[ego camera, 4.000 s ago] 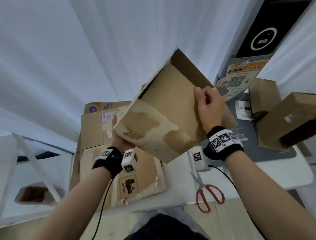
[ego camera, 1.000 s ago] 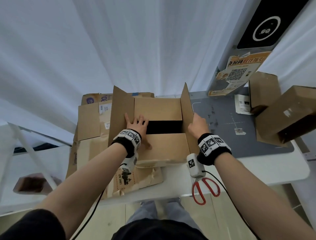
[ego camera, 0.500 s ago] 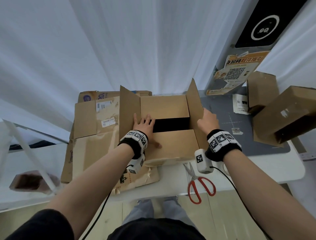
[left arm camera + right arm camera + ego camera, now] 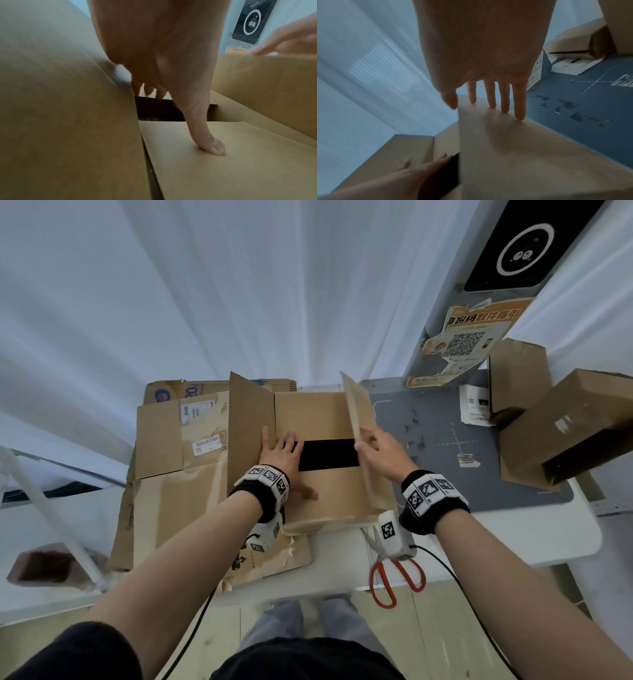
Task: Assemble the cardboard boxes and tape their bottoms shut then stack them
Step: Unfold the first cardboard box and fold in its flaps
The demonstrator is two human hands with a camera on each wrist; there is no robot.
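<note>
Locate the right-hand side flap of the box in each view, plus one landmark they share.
Head: right flap stands just right of centre, the right hand touching its outer face.
Left wrist: right flap is the tan panel at the right edge.
Right wrist: right flap fills the lower centre, fingertips on it.
Shared landmark: the dark gap between the folded flaps, beside the left hand.

One open box [image 4: 318, 419] stands on the table, two of its flaps upright. Two built boxes [image 4: 561, 426] sit at the right. Flattened cartons [image 4: 164, 446] lie stacked at the left; their number cannot be told. One pair of scissors [image 4: 394, 573]. Two hands [image 4: 281, 453].
</note>
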